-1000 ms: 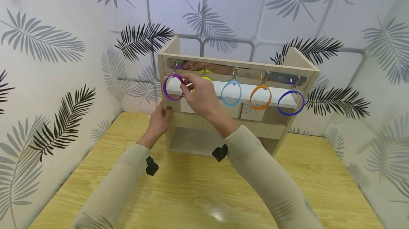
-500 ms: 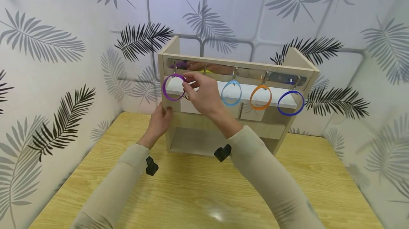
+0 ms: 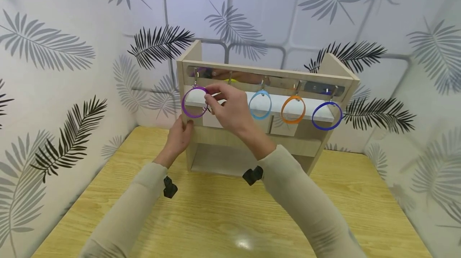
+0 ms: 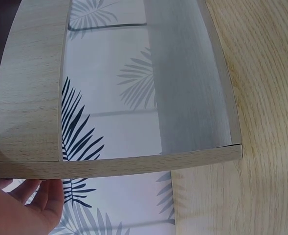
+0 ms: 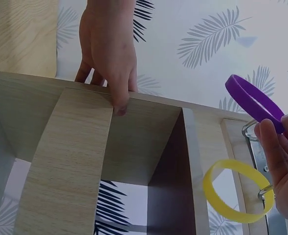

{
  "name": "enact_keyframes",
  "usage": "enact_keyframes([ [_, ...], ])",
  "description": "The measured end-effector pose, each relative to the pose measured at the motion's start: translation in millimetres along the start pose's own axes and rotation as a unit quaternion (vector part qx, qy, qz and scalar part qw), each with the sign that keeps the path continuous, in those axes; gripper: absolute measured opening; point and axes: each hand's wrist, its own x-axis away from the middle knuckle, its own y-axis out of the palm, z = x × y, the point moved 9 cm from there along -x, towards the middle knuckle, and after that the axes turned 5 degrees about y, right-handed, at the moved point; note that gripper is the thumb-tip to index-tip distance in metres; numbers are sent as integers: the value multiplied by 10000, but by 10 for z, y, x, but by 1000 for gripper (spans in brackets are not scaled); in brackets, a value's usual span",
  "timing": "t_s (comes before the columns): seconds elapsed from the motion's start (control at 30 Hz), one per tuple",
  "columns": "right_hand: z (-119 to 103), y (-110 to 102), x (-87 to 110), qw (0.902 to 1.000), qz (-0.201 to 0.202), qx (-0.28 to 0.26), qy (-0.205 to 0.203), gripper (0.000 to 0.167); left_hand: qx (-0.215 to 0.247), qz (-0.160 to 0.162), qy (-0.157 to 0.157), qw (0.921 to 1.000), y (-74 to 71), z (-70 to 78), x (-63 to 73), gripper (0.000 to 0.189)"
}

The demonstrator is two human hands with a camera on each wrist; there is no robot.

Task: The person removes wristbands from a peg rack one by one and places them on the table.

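Observation:
My right hand pinches a purple silicone wristband between thumb and fingers at its right side. In the head view the band's top edge is right at the tip of the leftmost metal hook. My left hand grips the left side panel of a small wooden shelf unit, thumb on the inner face and fingers outside. A yellow wristband hangs on the adjacent hook, mostly hidden behind my right hand in the head view.
Farther right, a light blue wristband, an orange wristband and a dark blue wristband hang on their hooks. The unit stands on a wooden table against a leaf-patterned wall.
My right hand first shifted slightly right along the purple wristband, uncovering more of it. The band now sits a little lower and further left. My left hand stays on the side panel.

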Motion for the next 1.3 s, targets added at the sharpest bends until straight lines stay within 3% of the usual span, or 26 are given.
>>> enact_keyframes([
  [0.23,108,-36,160,9999,-96,65,96,17,-77,-41,-107,9999,-3,-20,-13,40],
  [0.47,237,-107,332,9987,-192,446,-167,15,-2,-98,-64,9999,11,-25,-10,42],
  [0.83,434,5,683,9934,-791,778,-306,11,75,-108,-143,9998,11,-24,-7,46],
  [1.1,675,149,913,9862,-1107,1224,134,10,94,-52,-25,9999,10,-17,-5,46],
  [1.3,877,351,1076,9749,-1668,1353,583,9,76,3,84,9999,3,-18,-9,45],
])
